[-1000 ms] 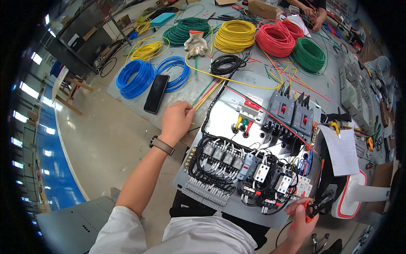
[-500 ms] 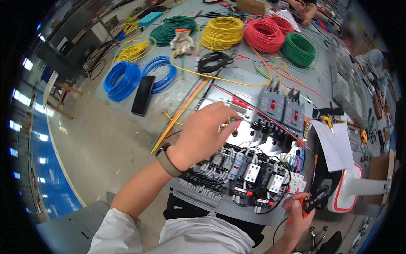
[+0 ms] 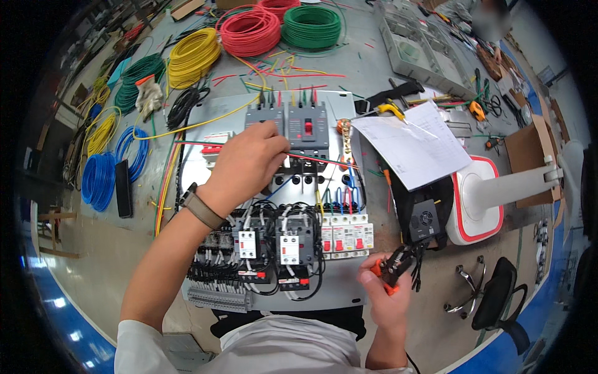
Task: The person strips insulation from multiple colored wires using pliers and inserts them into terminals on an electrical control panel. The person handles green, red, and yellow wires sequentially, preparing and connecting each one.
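A metal panel (image 3: 336, 283) lies before me, full of wired electrical parts. My left hand (image 3: 252, 159) is over its upper half, by two grey circuit breakers (image 3: 308, 128), fingers bent and closed. What the fingertips hold is hidden under the hand. Red and green wires (image 3: 324, 160) run across the panel and pass at the hand. A red-and-white switch (image 3: 213, 149) sits left of it. Off the panel's lower right corner, my right hand (image 3: 386, 290) is closed round black wire strippers (image 3: 397, 265) with orange handles. Contactors (image 3: 289, 249) and small breakers (image 3: 342, 237) fill the lower panel.
Coils of yellow (image 3: 194, 57), red (image 3: 249, 31), green (image 3: 310, 28) and blue wire (image 3: 98, 181) lie at the back and left. A phone (image 3: 123, 189) rests beside the blue coil. Paper sheets (image 3: 414, 146) and a white stand with red trim (image 3: 479, 199) are at the right.
The view has swung to the right. My left hand has moved from beside the red-and-white switch toward the grey breakers. The wire strippers stay in my right hand.
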Tool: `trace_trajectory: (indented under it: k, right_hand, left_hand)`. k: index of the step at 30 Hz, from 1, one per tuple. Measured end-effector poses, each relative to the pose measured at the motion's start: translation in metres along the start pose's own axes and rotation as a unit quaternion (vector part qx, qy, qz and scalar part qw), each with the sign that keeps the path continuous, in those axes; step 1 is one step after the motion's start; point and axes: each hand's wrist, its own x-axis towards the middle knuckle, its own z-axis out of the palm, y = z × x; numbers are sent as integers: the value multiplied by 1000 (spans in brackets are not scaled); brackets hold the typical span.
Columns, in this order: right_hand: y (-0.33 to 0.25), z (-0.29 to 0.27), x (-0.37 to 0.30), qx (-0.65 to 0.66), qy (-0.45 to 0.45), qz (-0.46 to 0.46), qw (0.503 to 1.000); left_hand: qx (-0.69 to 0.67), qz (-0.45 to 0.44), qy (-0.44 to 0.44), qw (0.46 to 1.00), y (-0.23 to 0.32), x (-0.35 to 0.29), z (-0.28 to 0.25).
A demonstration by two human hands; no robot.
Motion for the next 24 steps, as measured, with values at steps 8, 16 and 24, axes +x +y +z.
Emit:
trace_trajectory:
  k: [8, 16, 24]
  right_hand:
    - [6, -6, 5, 2, -18, -21, 1000]
    - [-3, -5, 2, 2, -19, -3, 1000]
    - [-8, 9, -1, -141, -45, -93, 985]
  left_hand:
    - [50, 52, 13, 997, 7, 4, -8]
    - [78, 48, 76, 993, 43, -24, -79]
    - [-197, -138, -28, 970, 111, -133, -125]
